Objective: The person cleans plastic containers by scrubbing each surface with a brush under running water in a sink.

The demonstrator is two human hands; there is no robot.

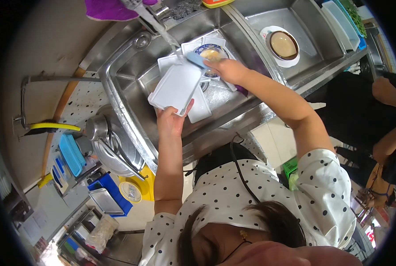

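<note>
Near the centre of the frame, a person's left hand pinched the lower edge of a white, shallow, rectangular tray, with fingertips curled over its rim. The right hand, reaching in from the right, was closed around a pale blue, flat, block-like sponge, its fingers pressed together on one end. The sponge sat at the tray's upper right corner; whether it pressed on the surface, I cannot tell. The tray was tilted, its broad face turned upward, smooth and plain, with a narrow raised edge. It was held above a stainless steel sink basin in the upper middle of the frame, where a clear stream of water fell from the upper left towards its top edge. Beneath it lay more white rectangular pieces, and just beside the right hand a blue-and-white patterned round dish with something yellowish in it. In the upper right, a second steel basin held a brown-rimmed beige bowl on a white plate.
</note>
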